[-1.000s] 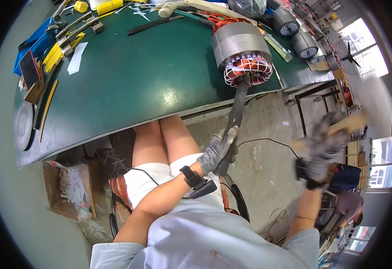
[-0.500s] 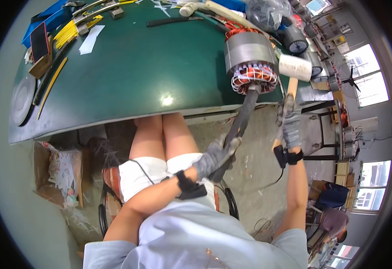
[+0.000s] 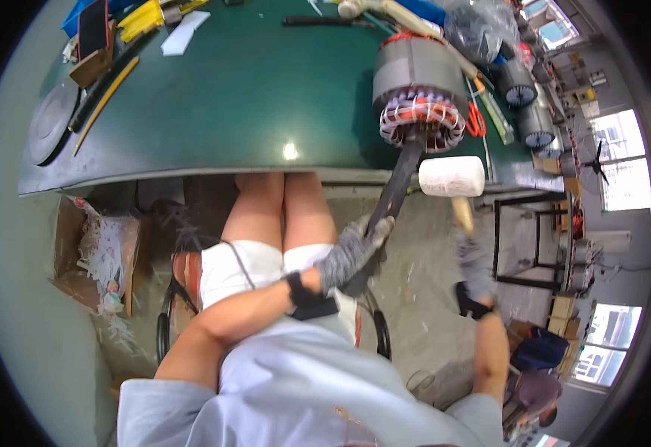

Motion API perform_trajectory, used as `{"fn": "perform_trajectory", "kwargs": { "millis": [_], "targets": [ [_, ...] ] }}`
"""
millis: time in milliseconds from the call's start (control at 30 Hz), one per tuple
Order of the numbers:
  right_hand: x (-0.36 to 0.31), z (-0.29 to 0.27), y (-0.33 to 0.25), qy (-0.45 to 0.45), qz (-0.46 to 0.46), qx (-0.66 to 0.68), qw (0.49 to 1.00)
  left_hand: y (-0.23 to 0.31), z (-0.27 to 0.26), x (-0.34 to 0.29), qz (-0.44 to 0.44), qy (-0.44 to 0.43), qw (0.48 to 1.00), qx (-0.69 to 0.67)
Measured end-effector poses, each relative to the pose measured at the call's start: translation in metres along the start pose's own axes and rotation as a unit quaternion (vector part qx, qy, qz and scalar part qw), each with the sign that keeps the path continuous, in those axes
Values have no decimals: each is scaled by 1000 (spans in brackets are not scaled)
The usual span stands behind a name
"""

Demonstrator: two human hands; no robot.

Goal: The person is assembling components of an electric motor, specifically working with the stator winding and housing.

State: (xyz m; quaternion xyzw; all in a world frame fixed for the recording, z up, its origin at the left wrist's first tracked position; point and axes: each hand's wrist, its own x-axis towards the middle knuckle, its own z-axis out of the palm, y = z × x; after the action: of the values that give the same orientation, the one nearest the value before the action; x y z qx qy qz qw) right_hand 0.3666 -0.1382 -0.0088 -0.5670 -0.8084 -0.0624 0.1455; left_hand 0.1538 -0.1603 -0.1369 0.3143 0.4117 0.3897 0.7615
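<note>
A grey motor stator (image 3: 417, 71) lies at the right of the green bench, its laced orange-and-white windings facing me. A long dark bar (image 3: 398, 182) slants up to the opening among those windings; its far end is hidden there. My left hand (image 3: 351, 255), in a grey glove, is wrapped round the bar's lower part. Gripped in my gloved right hand (image 3: 476, 261), which is blurred, is a mallet (image 3: 452, 177) with a white head and wooden handle. The mallet head is just right of the bar, near the bench edge; I cannot tell whether they touch.
Several more stators (image 3: 520, 86) line the bench's right end beside red-handled scissors (image 3: 475, 119). A second mallet (image 3: 411, 16) lies behind the stator. At the left are a grey disc (image 3: 51, 123), a yellow strip (image 3: 109, 100) and a phone (image 3: 93, 28). A cardboard scrap box (image 3: 64, 235) stands below.
The mallet has come down toward me and left, closer to the bar, along with my right hand. My left hand keeps its hold on the bar. The whole view has shifted slightly.
</note>
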Motion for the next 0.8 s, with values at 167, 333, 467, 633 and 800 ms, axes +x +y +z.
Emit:
{"fn": "perform_trajectory", "kwargs": {
  "millis": [167, 333, 467, 633, 800],
  "targets": [
    [-100, -49, 171, -50, -19, -89, 995, 13, 1, -4, -26, -34, 995, -92],
    [-61, 124, 55, 4, -15, 6, 1000, 13, -7, 5, -31, -76, 983, -163],
    [9, -47, 13, -55, 149, 125, 979, 38, -13, -26, -59, -14, 992, -114],
    [20, -92, 15, -109, 177, 461, 863, 20, -20, -3, -31, -33, 992, -120],
    [19, -97, 25, -133, 174, 822, 526, 27, -22, -16, -28, -52, 991, -116]
  ]
}}
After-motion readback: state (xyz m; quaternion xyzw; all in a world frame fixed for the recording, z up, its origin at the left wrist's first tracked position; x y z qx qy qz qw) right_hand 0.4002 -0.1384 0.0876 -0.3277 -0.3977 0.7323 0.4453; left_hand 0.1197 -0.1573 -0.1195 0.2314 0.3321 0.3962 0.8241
